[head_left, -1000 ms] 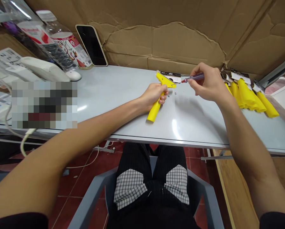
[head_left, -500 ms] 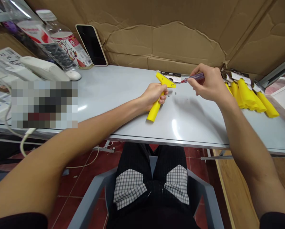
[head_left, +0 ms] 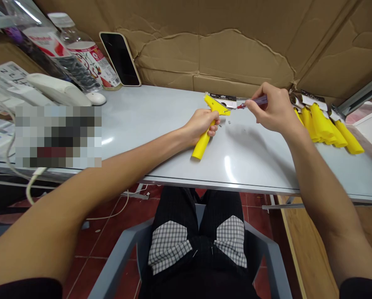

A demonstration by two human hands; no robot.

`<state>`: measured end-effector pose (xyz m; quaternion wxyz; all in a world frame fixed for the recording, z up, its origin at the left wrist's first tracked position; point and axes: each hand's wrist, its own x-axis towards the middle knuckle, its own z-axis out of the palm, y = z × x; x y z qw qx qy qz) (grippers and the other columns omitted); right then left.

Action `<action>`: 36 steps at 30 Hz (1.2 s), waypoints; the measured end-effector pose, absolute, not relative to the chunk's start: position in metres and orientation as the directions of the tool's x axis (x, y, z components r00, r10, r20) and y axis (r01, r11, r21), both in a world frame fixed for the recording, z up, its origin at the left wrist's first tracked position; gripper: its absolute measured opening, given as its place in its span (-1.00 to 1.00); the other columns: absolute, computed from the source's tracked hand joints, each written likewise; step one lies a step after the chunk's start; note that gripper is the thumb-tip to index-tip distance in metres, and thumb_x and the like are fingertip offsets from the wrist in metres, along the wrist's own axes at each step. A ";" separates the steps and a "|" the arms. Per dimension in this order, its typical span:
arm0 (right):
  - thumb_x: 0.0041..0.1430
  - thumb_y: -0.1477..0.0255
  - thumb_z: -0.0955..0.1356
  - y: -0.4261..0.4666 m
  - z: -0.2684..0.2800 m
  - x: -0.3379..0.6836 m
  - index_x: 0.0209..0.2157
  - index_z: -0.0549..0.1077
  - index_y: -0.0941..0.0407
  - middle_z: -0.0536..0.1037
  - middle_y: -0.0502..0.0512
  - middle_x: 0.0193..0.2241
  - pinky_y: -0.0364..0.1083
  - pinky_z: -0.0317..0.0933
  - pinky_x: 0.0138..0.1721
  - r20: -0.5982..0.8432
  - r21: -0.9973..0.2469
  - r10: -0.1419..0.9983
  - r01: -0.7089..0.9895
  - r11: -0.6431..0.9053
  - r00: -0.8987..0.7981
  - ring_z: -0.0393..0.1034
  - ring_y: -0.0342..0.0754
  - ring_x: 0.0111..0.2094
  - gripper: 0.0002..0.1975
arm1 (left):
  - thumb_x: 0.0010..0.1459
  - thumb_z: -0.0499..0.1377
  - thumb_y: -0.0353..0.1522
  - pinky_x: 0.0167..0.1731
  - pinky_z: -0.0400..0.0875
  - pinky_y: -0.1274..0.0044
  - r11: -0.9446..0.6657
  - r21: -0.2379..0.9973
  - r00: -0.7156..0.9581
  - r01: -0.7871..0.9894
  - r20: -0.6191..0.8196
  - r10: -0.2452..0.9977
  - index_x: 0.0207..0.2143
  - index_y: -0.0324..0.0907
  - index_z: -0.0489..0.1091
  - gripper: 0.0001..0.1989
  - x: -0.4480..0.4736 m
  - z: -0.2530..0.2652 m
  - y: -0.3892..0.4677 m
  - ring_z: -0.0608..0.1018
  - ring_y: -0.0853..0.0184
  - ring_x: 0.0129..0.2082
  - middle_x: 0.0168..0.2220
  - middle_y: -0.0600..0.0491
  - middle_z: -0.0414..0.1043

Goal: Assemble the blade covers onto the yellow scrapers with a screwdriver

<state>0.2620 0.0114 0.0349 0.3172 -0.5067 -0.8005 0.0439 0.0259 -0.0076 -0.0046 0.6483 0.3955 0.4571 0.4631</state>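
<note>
My left hand is closed around the neck of a yellow scraper, whose wide head points away from me. A screwdriver with a clear purplish handle is pinched in the fingers of my right hand. Its thin shaft slants toward the right corner of the scraper's head, and the tip is at or very near a small screw there. Tiny metal screws lie on the table just right of my left hand. A black-and-white packaging card lies behind the scraper's head.
Several yellow scrapers with cards lie in a pile at the right. A phone leans on the cardboard at the back. Bottles, a white mouse and a pixelated patch are at the left of the table.
Almost nothing differs. The screwdriver's shaft has shifted very slightly at the scraper's corner, while both hands keep their holds.
</note>
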 end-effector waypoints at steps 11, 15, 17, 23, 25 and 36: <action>0.40 -0.08 0.46 0.010 0.035 0.260 -0.07 0.51 -0.06 0.74 0.25 -0.22 0.23 0.48 -0.14 0.465 -0.415 0.836 0.763 0.496 -0.291 0.67 0.35 -0.17 -0.60 | 0.10 0.15 -0.65 -0.69 0.03 0.71 0.256 0.939 0.144 -0.232 -0.227 0.963 -0.43 -0.19 0.29 -0.79 0.026 -0.003 -0.008 0.25 0.62 -0.67 -0.50 0.16 0.33; 0.39 -0.11 0.46 0.010 0.037 0.259 -0.18 0.52 -0.06 0.74 0.25 -0.28 0.26 0.49 -0.09 0.466 -0.412 0.847 0.785 0.463 -0.255 0.66 0.36 -0.18 -0.59 | 0.10 0.16 -0.65 -0.70 0.05 0.71 0.256 0.939 0.153 -0.229 -0.225 0.962 -0.43 -0.19 0.29 -0.78 0.026 -0.003 -0.009 0.26 0.62 -0.67 -0.50 0.15 0.34; 0.40 -0.11 0.46 0.007 0.037 0.259 -0.13 0.53 -0.07 0.75 0.23 -0.26 0.26 0.49 -0.09 0.465 -0.418 0.849 0.783 0.460 -0.251 0.66 0.34 -0.19 -0.60 | 0.10 0.16 -0.66 -0.70 0.05 0.71 0.254 0.940 0.154 -0.228 -0.222 0.963 -0.43 -0.19 0.29 -0.78 0.026 -0.003 -0.010 0.26 0.62 -0.67 -0.50 0.15 0.34; 0.42 -0.03 0.44 0.006 0.036 0.260 -0.02 0.52 -0.08 0.75 0.20 -0.18 0.23 0.49 -0.12 0.453 -0.447 0.849 0.755 0.481 -0.272 0.66 0.29 -0.20 -0.66 | 0.10 0.18 -0.65 -0.70 0.05 0.72 0.259 0.938 0.162 -0.230 -0.225 0.961 -0.44 -0.17 0.28 -0.76 0.025 -0.004 -0.009 0.25 0.61 -0.67 -0.52 0.16 0.32; 0.42 0.00 0.44 0.009 0.036 0.260 -0.11 0.53 -0.06 0.74 0.23 -0.22 0.24 0.49 -0.10 0.462 -0.433 0.844 0.761 0.484 -0.274 0.66 0.31 -0.20 -0.69 | 0.09 0.18 -0.66 -0.70 0.05 0.72 0.256 0.939 0.154 -0.231 -0.225 0.962 -0.44 -0.17 0.28 -0.76 0.025 -0.004 -0.009 0.25 0.61 -0.67 -0.52 0.15 0.33; 0.38 0.03 0.48 0.010 0.036 0.263 -0.05 0.62 -0.04 0.68 0.16 -0.37 0.28 0.53 -0.05 0.428 -0.391 0.842 0.772 0.501 -0.329 0.65 0.31 -0.25 -0.68 | 0.14 0.16 -0.65 -0.70 0.05 0.72 0.252 0.942 0.143 -0.221 -0.224 0.964 -0.43 -0.18 0.29 -0.77 0.026 -0.004 -0.008 0.25 0.62 -0.67 -0.51 0.15 0.33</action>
